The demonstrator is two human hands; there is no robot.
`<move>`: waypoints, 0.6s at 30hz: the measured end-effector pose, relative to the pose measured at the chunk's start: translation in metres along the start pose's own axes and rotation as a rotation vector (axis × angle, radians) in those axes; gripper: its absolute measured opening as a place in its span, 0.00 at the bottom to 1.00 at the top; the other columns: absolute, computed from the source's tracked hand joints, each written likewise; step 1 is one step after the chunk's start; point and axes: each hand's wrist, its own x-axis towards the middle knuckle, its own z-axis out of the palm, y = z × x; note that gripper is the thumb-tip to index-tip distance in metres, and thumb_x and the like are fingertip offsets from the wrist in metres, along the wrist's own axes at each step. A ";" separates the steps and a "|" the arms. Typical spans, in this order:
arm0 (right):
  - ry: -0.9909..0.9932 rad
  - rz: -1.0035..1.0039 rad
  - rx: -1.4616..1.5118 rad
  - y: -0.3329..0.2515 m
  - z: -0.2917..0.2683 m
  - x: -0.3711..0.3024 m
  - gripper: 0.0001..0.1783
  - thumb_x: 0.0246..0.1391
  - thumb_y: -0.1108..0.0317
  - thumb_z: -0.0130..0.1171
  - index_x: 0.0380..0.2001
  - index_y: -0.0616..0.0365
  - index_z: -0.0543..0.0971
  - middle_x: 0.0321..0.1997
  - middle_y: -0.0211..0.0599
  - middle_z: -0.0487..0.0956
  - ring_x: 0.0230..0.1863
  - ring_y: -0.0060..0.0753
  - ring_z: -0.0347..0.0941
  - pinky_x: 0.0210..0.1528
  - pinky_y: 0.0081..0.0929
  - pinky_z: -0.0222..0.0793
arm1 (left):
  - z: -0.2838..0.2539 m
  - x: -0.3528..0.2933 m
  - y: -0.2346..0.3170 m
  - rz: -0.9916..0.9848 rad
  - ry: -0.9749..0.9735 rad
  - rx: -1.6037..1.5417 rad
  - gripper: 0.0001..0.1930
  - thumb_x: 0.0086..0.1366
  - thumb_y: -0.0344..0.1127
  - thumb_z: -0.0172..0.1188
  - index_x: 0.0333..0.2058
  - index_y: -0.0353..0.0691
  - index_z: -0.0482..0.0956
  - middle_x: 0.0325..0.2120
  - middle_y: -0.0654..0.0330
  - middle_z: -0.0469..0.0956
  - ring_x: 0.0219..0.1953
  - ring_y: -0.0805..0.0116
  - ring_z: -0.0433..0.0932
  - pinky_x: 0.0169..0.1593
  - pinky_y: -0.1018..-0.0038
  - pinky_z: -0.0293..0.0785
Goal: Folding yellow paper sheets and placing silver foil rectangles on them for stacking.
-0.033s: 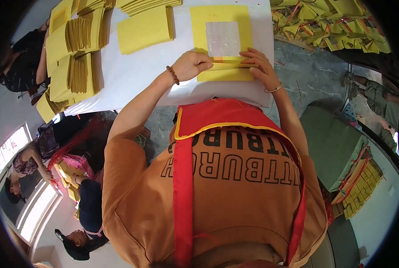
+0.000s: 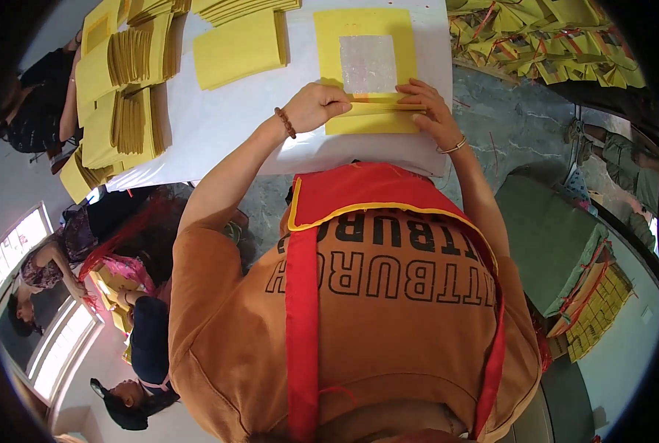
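Before me on a table lies a sheet of yellow paper (image 2: pixel 328 52) with a silvery square (image 2: pixel 368 63) in its middle. Its near part is folded into a narrow raised strip. My left hand (image 2: pixel 316 108), closed, pinches the left end of this fold between thumb and bent fingers. At the fold's right end is my right hand (image 2: pixel 433 118), thumb on the near side and fingers bent over the far side, gripping the paper. Yellow paper also shows flat on the near side of the fold; whether it is the same sheet or one beneath, I cannot tell.
The table has a white cover (image 2: pixel 218 122). On its left stand several stacks of folded yellow paper (image 2: pixel 131 122), with another stack (image 2: pixel 241 52) nearer the sheet. A heap of yellow paper bundles with red ties (image 2: pixel 551 44) lies right. Other people (image 2: pixel 148 362) are at the left.
The fold has shifted very slightly between my hands, and my right thumb has moved a little along its end. Everything else looks the same.
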 end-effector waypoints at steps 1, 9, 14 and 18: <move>-0.005 0.013 -0.028 -0.003 0.001 0.000 0.17 0.43 0.61 0.59 0.39 0.55 0.78 0.53 0.35 0.72 0.62 0.44 0.55 0.62 0.38 0.49 | -0.001 0.001 -0.002 0.000 0.000 -0.001 0.09 0.60 0.35 0.56 0.29 0.33 0.76 0.18 0.58 0.72 0.22 0.72 0.67 0.28 0.75 0.65; 0.067 0.048 -0.079 -0.003 0.010 0.001 0.21 0.41 0.70 0.63 0.43 0.54 0.76 0.53 0.32 0.72 0.62 0.41 0.56 0.63 0.35 0.49 | -0.003 0.002 -0.004 -0.062 -0.019 -0.073 0.10 0.62 0.34 0.53 0.37 0.34 0.76 0.24 0.60 0.76 0.27 0.75 0.71 0.34 0.79 0.68; 0.081 -0.049 -0.185 0.008 0.008 0.004 0.14 0.40 0.69 0.63 0.36 0.55 0.79 0.48 0.32 0.76 0.57 0.41 0.62 0.58 0.35 0.57 | 0.015 -0.012 0.004 0.447 0.214 0.199 0.15 0.58 0.33 0.53 0.45 0.44 0.71 0.44 0.56 0.71 0.43 0.59 0.72 0.42 0.70 0.69; 0.083 -0.026 -0.124 0.006 0.009 0.004 0.13 0.41 0.70 0.63 0.35 0.54 0.79 0.48 0.32 0.76 0.57 0.41 0.62 0.58 0.34 0.58 | 0.027 -0.024 0.012 0.591 0.147 0.629 0.18 0.50 0.34 0.60 0.42 0.48 0.71 0.46 0.59 0.69 0.47 0.62 0.67 0.48 0.68 0.64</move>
